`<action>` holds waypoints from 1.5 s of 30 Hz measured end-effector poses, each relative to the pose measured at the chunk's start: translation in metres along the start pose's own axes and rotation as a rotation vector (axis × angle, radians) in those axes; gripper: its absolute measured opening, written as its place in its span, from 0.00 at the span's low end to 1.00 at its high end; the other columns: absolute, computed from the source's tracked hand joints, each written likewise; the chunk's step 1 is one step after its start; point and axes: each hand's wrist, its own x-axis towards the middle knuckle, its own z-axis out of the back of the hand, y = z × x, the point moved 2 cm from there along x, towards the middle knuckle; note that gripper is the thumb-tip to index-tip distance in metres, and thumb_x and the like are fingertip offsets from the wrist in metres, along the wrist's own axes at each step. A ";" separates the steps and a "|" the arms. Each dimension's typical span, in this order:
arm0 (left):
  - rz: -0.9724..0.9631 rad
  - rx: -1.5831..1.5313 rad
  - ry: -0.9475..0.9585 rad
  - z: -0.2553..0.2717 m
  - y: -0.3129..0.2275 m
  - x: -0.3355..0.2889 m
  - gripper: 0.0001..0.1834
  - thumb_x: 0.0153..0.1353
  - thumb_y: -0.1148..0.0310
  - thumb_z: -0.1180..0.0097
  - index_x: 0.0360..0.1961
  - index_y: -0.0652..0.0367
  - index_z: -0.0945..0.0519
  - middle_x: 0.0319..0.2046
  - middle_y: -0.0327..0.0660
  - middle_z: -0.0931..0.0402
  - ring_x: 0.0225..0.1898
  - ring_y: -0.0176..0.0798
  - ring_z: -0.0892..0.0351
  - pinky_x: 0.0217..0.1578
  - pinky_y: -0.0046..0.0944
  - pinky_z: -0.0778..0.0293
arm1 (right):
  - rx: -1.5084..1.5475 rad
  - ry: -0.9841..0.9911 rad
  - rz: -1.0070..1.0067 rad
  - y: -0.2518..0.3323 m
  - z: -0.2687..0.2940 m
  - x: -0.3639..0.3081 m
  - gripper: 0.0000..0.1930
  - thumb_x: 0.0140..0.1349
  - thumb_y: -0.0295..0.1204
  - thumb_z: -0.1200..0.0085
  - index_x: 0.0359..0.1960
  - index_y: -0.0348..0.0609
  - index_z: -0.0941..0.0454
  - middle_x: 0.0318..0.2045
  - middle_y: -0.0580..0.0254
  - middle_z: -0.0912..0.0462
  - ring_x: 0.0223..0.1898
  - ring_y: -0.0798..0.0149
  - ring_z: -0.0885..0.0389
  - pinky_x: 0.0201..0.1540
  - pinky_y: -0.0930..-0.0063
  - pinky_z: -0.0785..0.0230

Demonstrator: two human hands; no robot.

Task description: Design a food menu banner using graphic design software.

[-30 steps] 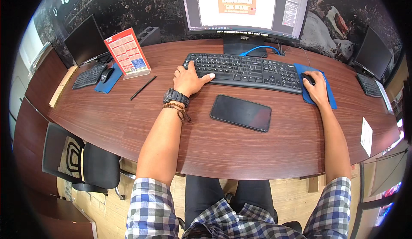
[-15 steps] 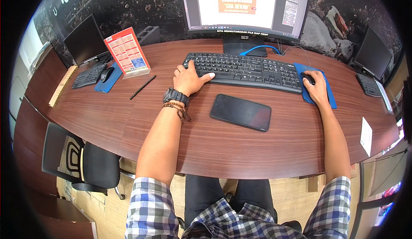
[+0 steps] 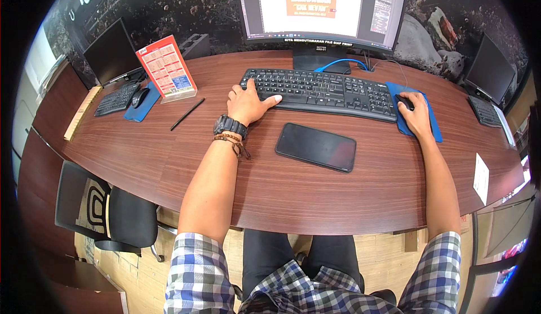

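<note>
My left hand (image 3: 247,105) rests at the left end of a black keyboard (image 3: 321,93), its fingers spread over the keys and the thumb stretched along the near edge. On a blue mouse pad (image 3: 435,127), my right hand (image 3: 416,115) is wrapped over a black computer mouse (image 3: 403,103). Between my forearms lies a dark smartphone (image 3: 315,147), screen up and unlit. Beyond the keyboard stands a wide monitor (image 3: 321,9), showing an orange sign design on a white page.
To the left are a black pen (image 3: 187,114), a red-and-white card in a stand (image 3: 167,69), another keyboard (image 3: 117,100) and a dark monitor (image 3: 111,52). A white paper (image 3: 480,178) lies at the right table edge. An office chair (image 3: 131,218) stands at lower left.
</note>
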 end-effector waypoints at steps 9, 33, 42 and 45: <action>-0.001 0.011 -0.006 -0.001 -0.001 0.000 0.59 0.50 0.30 0.38 0.71 0.64 0.41 0.64 0.67 0.39 0.65 0.67 0.38 0.63 0.57 0.35 | 0.009 -0.008 0.003 -0.002 0.001 -0.001 0.17 0.57 0.32 0.40 0.47 0.39 0.18 0.47 0.50 0.20 0.52 0.49 0.22 0.58 0.61 0.32; -0.014 0.014 0.002 0.002 -0.003 -0.001 0.59 0.51 0.29 0.40 0.71 0.65 0.41 0.63 0.69 0.38 0.65 0.68 0.38 0.63 0.56 0.34 | -0.001 0.015 -0.003 -0.005 0.001 0.000 0.18 0.57 0.34 0.40 0.48 0.41 0.18 0.48 0.50 0.21 0.53 0.49 0.23 0.59 0.62 0.33; -0.014 -0.005 0.007 -0.001 0.000 0.002 0.57 0.51 0.30 0.39 0.70 0.64 0.39 0.63 0.68 0.38 0.65 0.69 0.38 0.63 0.56 0.35 | -0.084 0.119 0.017 0.013 0.007 0.001 0.28 0.58 0.45 0.38 0.58 0.46 0.24 0.58 0.50 0.28 0.61 0.49 0.28 0.63 0.58 0.36; -0.021 -0.025 -0.033 -0.004 0.006 0.004 0.56 0.50 0.29 0.39 0.68 0.63 0.36 0.62 0.67 0.38 0.64 0.68 0.38 0.63 0.58 0.38 | -0.044 0.134 0.010 0.012 0.003 0.003 0.26 0.60 0.44 0.40 0.57 0.45 0.23 0.57 0.50 0.27 0.61 0.49 0.28 0.63 0.58 0.36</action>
